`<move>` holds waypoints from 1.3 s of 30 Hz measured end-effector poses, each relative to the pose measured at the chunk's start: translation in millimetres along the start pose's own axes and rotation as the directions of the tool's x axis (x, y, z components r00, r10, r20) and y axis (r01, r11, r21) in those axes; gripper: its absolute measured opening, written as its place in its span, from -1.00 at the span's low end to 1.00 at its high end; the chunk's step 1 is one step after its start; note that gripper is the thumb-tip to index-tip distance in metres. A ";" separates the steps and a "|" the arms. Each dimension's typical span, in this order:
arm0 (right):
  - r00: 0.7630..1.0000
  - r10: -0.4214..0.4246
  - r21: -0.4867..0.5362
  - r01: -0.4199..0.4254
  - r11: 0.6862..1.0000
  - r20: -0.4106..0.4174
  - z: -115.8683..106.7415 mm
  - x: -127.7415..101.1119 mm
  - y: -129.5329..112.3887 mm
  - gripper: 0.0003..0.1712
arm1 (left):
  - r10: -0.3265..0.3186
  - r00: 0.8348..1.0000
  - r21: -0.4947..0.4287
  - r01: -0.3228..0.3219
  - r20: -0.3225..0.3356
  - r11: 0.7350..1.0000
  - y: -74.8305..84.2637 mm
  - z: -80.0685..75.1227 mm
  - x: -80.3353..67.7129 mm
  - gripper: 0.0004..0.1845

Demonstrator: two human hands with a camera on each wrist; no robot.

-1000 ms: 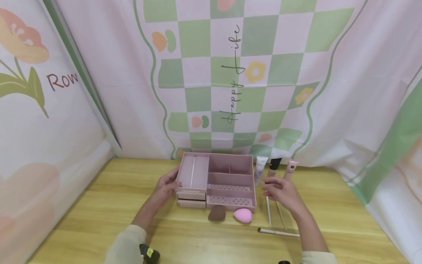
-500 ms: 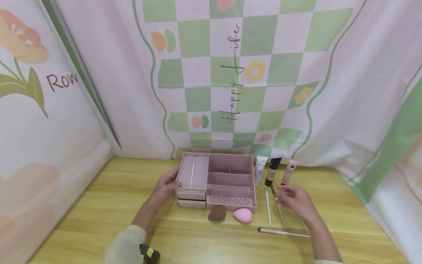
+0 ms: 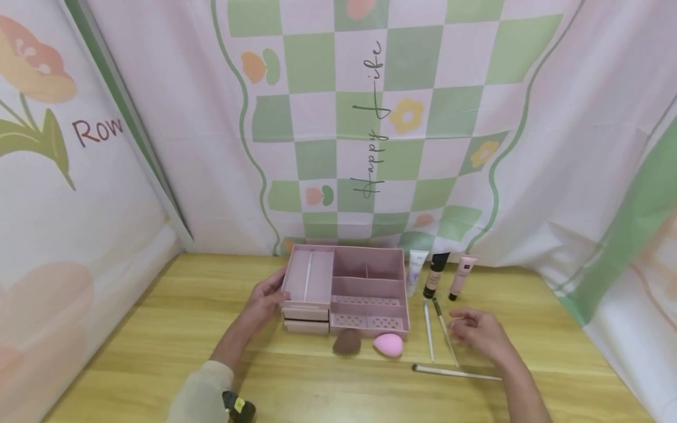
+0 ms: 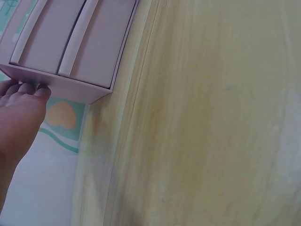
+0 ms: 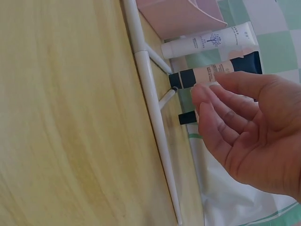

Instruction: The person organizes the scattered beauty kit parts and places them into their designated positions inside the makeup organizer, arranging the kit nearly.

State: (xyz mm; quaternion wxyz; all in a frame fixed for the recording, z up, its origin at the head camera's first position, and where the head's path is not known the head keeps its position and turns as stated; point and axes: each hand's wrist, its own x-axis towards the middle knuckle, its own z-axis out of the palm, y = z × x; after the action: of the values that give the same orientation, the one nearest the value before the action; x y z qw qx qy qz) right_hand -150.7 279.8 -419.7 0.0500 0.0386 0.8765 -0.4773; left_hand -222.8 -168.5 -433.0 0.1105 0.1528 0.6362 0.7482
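A pink makeup organizer point(image 3: 370, 288) stands against the backdrop, with two drawers at its front left. My left hand point(image 3: 267, 298) holds its left side, fingertips against the outer wall and thumb over the rim. Right of the brushes, my right hand point(image 3: 483, 335) hovers with loosely bent fingers and nothing in them. Two makeup brushes, a white-handled one point(image 3: 429, 332) and a dark-tipped one point(image 3: 446, 333), lie side by side; a third brush point(image 3: 455, 372) lies crosswise nearer me. Behind stand a white tube point(image 3: 416, 271), a black-topped foundation tube point(image 3: 435, 276) and a pink tube point(image 3: 462, 278).
A brown makeup sponge point(image 3: 347, 342) and a pink one point(image 3: 388, 345) lie before the organizer. A thin white stick-like piece point(image 3: 308, 276) runs along the organizer's left top. The wooden table point(image 3: 317, 388) meets a checkered cloth backdrop point(image 3: 370, 147) behind.
My right hand has moved away from the tubes, rightward and then nearer me, uncovering the foundation tube and the pink tube. My left hand stays on the organizer.
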 end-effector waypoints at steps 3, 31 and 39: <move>1.000 0.003 -0.018 -0.003 1.000 0.003 1.4 1.0 1.3 -0.48 | -0.006 1.000 0.000 0.006 0.000 1.000 -0.4 -1.1 -0.2 -0.21; 0.991 0.137 -0.079 -0.137 0.987 -0.005 14.1 -0.2 11.3 -0.54 | -0.005 1.000 0.002 0.005 0.005 1.000 1.4 0.2 -0.9 -0.21; 0.991 0.129 -0.148 -0.135 0.980 -0.044 14.9 1.8 11.9 -0.64 | 0.013 1.000 0.020 -0.013 0.014 1.000 1.5 -1.2 -0.9 -0.23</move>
State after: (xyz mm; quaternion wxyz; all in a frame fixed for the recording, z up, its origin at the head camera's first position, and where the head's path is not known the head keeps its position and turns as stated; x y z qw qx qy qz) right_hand -150.3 273.8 -437.9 0.0693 0.1009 0.9062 -0.4048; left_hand -222.4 -170.1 -431.8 0.1087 0.1633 0.6419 0.7412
